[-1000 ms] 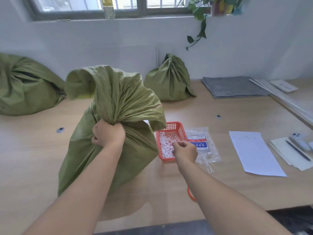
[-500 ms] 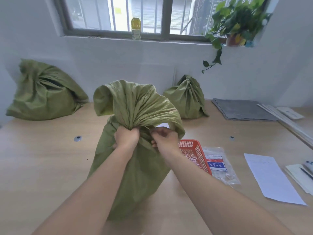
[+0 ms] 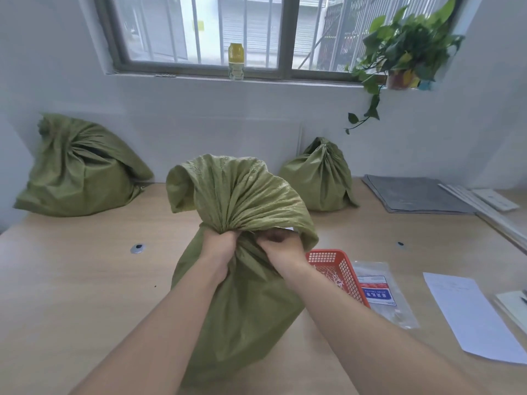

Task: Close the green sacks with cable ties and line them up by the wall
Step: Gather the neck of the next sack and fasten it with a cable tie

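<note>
Your left hand (image 3: 221,249) grips the gathered neck of the green sack (image 3: 242,303); right hand (image 3: 281,246) pinches it too, hands nearly touching. Sack stands on worktop (image 3: 85,295), just left of red basket (image 3: 346,276) w/ cable ties (image 3: 332,277).

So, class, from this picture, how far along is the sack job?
Done: a large green woven sack and a small green woven sack sit bunched shut by the white wall. In hand: left hand and right hand grip the gathered neck of a third green sack; no tie shows there. Left: tie it and line it up.
</note>
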